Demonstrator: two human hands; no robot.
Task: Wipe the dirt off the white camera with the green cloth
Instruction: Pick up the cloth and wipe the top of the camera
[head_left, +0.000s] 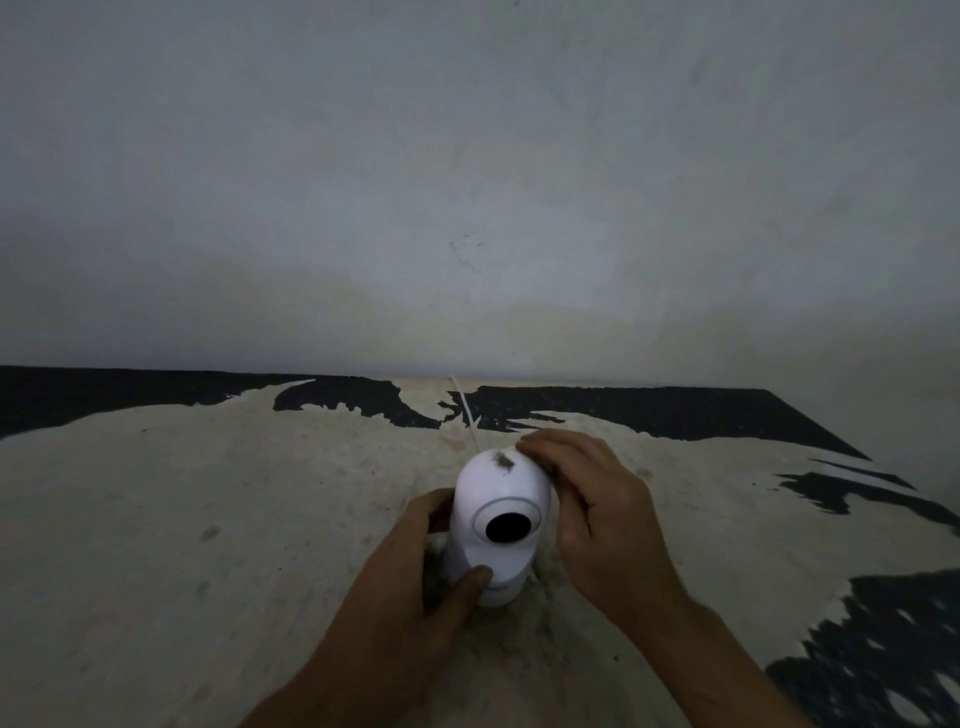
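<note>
The white camera (496, 493) stands upright on the worn table, its dark round lens (508, 528) facing me. A small clump of grey-brown dirt (504, 461) sits on its rounded top. My left hand (415, 561) grips the camera's lower body from the left, thumb pressed on the front of the base. My right hand (592, 509) curls around the camera's upper right side, fingertips close to the dirt. No green cloth is in view.
A thin white cable (466, 415) runs from behind the camera to the wall. The table top (208, 519) is pale with black patches of peeling surface along the back and right. A plain grey wall (467, 182) rises right behind.
</note>
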